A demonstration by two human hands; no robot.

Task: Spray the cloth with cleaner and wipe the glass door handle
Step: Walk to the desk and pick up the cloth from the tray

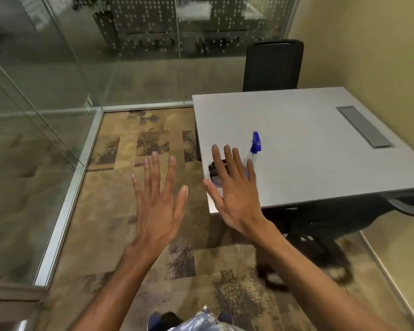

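Right, both hands empty, fingers spread flat, palms down. Left hand (pixel 157 199) hangs over the carpet, right hand (pixel 234 187) is raised in front of the near-left corner of the desk (pixel 308 144), not touching anything. Spray bottle (pixel 255 149) stands upright on the desk just beyond the right fingers: blue plastic trigger head, clear narrow body. Something dark and pale lies on the desk behind the right hand, probably the cloth (pixel 216 172), mostly hidden so cannot confirm. Door handle not in view; glass wall (pixel 46 96) runs along the left.

Step in hand looks like the first reach, nothing sprayed yet. Best way: right hand closes round the bottle neck, index on the trigger; left hand takes the cloth and holds it clear of the desk. Bottle is tall and light, easy to knock over with spread fingers.

Desk top is smooth matte grey, square, with a metal cable slot (pixel 365 126). Carpet is mottled tan and brown. Black mesh chair (pixel 273 65) behind.
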